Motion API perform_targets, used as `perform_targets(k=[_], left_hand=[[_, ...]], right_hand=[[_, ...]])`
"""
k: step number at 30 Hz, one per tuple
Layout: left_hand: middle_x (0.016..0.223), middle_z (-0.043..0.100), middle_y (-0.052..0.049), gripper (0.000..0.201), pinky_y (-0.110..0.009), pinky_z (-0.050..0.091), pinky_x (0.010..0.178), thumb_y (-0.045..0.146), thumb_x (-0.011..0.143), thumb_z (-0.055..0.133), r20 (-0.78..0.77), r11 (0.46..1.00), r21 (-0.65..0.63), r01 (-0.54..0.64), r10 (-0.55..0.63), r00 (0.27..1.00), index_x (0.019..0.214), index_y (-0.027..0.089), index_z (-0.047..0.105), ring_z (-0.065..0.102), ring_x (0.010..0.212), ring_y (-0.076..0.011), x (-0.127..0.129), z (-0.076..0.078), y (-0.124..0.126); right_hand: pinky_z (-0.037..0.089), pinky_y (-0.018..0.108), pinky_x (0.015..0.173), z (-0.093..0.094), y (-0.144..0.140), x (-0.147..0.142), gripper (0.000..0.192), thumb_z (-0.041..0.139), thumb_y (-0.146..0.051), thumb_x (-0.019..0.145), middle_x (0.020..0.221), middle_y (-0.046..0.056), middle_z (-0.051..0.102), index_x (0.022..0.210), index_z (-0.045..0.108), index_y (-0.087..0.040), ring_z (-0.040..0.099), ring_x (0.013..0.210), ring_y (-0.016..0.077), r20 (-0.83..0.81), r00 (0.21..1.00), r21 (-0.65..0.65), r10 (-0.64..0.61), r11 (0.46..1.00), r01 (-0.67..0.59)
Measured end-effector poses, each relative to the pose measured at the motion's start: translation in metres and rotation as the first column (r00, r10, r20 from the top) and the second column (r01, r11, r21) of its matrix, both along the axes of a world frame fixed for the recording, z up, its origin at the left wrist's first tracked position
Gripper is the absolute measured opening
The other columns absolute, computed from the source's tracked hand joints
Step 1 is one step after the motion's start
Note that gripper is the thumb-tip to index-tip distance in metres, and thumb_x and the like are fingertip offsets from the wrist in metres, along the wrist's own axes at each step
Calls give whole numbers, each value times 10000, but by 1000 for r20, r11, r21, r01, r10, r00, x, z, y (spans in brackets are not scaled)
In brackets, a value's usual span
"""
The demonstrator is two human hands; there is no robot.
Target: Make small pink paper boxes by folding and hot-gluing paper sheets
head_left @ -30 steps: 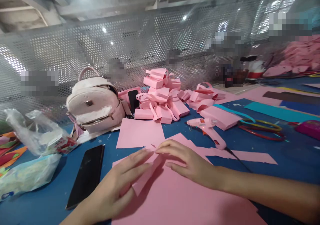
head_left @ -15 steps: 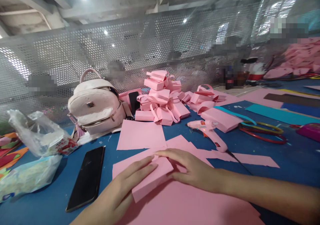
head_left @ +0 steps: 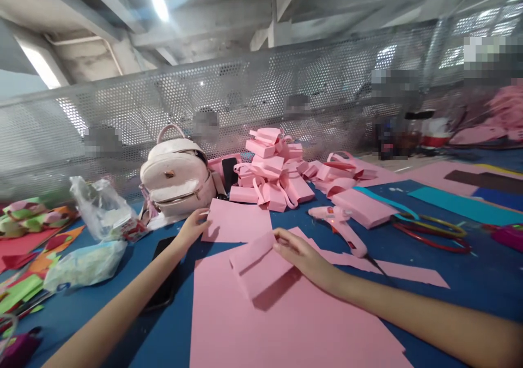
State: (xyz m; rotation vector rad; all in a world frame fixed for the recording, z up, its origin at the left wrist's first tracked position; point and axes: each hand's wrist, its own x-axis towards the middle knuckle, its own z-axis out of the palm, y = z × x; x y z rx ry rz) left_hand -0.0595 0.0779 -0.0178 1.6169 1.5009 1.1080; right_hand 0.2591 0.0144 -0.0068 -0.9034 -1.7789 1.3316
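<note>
My right hand (head_left: 300,254) pinches the upper edge of a folded pink foam piece (head_left: 257,267) and lifts it off the large pink sheet (head_left: 286,324) under it. My left hand (head_left: 192,227) is stretched forward, its fingertips touching the left edge of a smaller pink sheet (head_left: 239,221) on the blue table (head_left: 469,281). A black phone (head_left: 165,281) lies under my left forearm, partly hidden.
A pink glue gun (head_left: 337,221) lies right of the sheets. Behind stand a pale pink backpack (head_left: 175,174) and a pile of pink foam boxes (head_left: 272,169). Plastic bags (head_left: 98,215) and coloured scraps sit left. Coloured hoops (head_left: 429,226) lie right. A perforated metal screen (head_left: 261,90) closes the back.
My left hand left the folded piece and reached forward to the smaller sheet. My right hand raised the folded piece by its edge. The camera view shifted left.
</note>
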Motion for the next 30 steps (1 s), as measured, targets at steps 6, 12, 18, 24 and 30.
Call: perform_targets(k=[6, 12, 18, 24, 30], left_hand=[[1295, 632, -95, 303, -472, 545, 950, 316, 964, 637, -99, 986, 109, 126, -115, 988, 1231, 173, 630, 643, 1120, -260, 19, 24, -3], [1352, 673, -88, 478, -453, 354, 1181, 225, 815, 625, -137, 949, 314, -25, 71, 988, 1281, 130, 672, 545, 1325, -314, -11, 77, -59], [1390, 648, 35, 472, -361, 438, 1139, 271, 878, 611, -101, 812, 500, -301, 399, 911, 1349, 291, 630, 567, 1320, -254, -34, 107, -124], [1317, 687, 1, 611, -336, 511, 1070, 363, 877, 692, 78, 794, 472, -383, 395, 916, 1458, 312, 509, 618, 1257, -254, -30, 105, -141], [1285, 705, 11, 793, -242, 596, 876, 351, 851, 745, 283, 840, 382, -385, 290, 914, 1537, 364, 346, 697, 1124, -217, -26, 104, -146]], right_hand=[[422, 225, 429, -6, 5, 2, 452, 642, -564, 878, 892, -16, 549, 1157, 541, -223, 506, 519, 97, -51, 998, -225, -48, 974, 35], [483, 200, 493, 3, 2, 13, 282, 589, -435, 947, 799, 2, 620, 1104, 527, -209, 609, 572, 109, -127, 989, -367, -81, 930, 29], [534, 210, 579, 10, 23, 6, 213, 686, -318, 877, 810, 26, 669, 1000, 561, -196, 666, 685, 128, -207, 977, -444, -55, 895, -44], [574, 333, 874, 24, 29, -26, 809, 762, -218, 808, 948, 17, 720, 1491, 330, -256, 737, 880, 164, -255, 959, -481, 120, 845, -234], [527, 377, 960, 25, 25, -35, 913, 691, -177, 852, 1068, 101, 747, 1556, 109, -192, 748, 949, 198, -256, 953, -524, 161, 805, -277]])
